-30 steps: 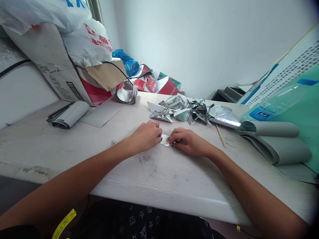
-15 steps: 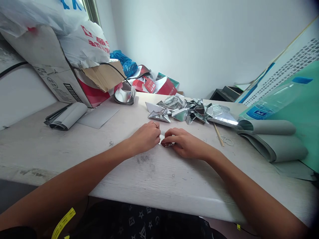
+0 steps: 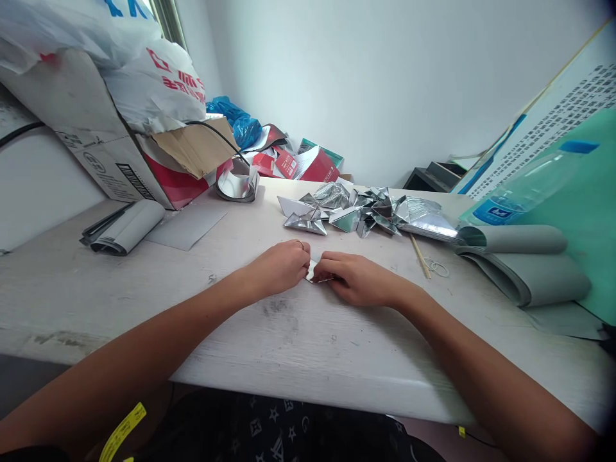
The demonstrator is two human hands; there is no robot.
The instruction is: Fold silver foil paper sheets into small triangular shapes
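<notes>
While the left hand (image 3: 285,268) pinches one side of a small silvery sheet (image 3: 311,269), the right hand (image 3: 359,280) grasps the other; sheet between both, on a whitish table (image 3: 308,346). Beyond: wooden stick (image 3: 420,256), one, pale loop (image 3: 439,268) beside it; folded silver pieces (image 3: 345,219), heaped; farther, red card pieces (image 3: 323,168), several, near the wall (image 3: 346,83).
</notes>
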